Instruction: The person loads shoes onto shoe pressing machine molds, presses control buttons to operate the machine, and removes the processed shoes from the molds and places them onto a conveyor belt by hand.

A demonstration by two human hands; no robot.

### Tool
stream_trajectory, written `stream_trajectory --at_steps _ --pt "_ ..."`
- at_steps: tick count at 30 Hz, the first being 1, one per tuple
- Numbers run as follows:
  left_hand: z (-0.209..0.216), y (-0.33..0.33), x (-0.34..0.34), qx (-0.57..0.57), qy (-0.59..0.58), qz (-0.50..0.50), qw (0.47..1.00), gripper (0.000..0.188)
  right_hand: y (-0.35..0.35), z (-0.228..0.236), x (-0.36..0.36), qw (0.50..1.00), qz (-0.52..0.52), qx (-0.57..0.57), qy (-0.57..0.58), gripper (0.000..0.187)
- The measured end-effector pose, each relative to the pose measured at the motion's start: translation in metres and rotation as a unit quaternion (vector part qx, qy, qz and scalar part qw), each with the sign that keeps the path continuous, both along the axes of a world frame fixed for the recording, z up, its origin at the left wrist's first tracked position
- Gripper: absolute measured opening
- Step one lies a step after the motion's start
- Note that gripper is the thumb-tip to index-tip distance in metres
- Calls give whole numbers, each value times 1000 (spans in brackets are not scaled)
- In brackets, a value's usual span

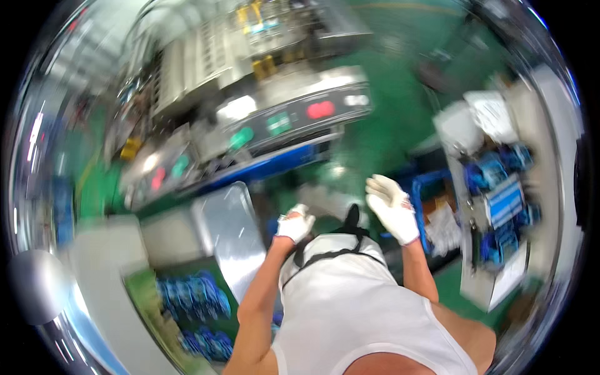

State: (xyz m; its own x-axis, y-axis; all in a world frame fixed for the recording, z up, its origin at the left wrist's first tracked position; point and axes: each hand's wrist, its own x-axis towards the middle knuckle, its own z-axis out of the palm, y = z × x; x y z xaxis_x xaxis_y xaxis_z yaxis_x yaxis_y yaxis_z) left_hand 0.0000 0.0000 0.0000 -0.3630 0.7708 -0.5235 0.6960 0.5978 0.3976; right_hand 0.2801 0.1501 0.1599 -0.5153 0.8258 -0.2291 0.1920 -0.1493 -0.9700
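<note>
My left hand (295, 224), in a white glove, is held in front of my waist with its fingers curled in. No object shows in it. It is nearest to the shiny metal sheet or tray (232, 231) at its left. My right hand (392, 208), also in a white glove, is raised apart from my body with its fingers stretched out and nothing in them. Just right of it stands a blue-edged bin (420, 203) with crumpled white material (442, 230) inside. Neither hand visibly touches anything. Motion blurs the picture.
Ahead is a machine with a control panel (300, 112) bearing red and green buttons. Racks with blue parts stand at the lower left (194, 297) and at the right (494, 172). White bags (490, 115) lie on the right bench. The floor (400, 75) is green.
</note>
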Motion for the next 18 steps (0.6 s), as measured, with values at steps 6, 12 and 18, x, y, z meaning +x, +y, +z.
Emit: stream_trajectory --at_steps 6,12,18 --pt "-56 -405 -41 18 189 541 820 43 -3 -39 -69 947 272 44 -165 52" --pt "18 -482 -1 -71 90 773 624 73 -34 -37 -145 900 347 104 -243 55" --pt "-28 -384 17 -1 202 796 570 63 -62 -19 -181 807 484 153 -303 58"
